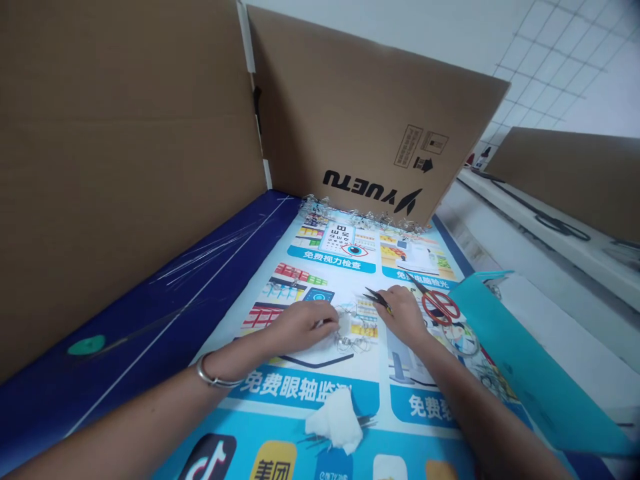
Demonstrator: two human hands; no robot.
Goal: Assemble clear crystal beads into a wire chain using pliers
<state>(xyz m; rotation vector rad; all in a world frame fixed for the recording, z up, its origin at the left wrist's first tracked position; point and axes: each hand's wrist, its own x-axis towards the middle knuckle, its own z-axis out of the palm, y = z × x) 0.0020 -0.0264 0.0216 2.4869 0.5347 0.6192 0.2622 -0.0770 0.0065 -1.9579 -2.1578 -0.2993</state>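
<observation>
A: Left grip?
B: Left hand (337,324) pinching thin wire (352,343), mid-bench (220,413); right hand (390,301) clenched round small black-tipped pliers (379,299), tips toward the wire.
A: Nearby?
B: Red-handled scissors (440,307) just beside right hand, toward the right edge; crumpled white tissue (336,421) nearer the near edge; wire tangles (370,219) along the cardboard panel (370,113), far edge.

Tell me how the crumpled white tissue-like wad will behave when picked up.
The wad looks soft and loosely folded, so it's probably light and floppy. Its irregular outline suggests it would hardly roll. The thin dark pieces sticking out beside it may shift with it.
</observation>
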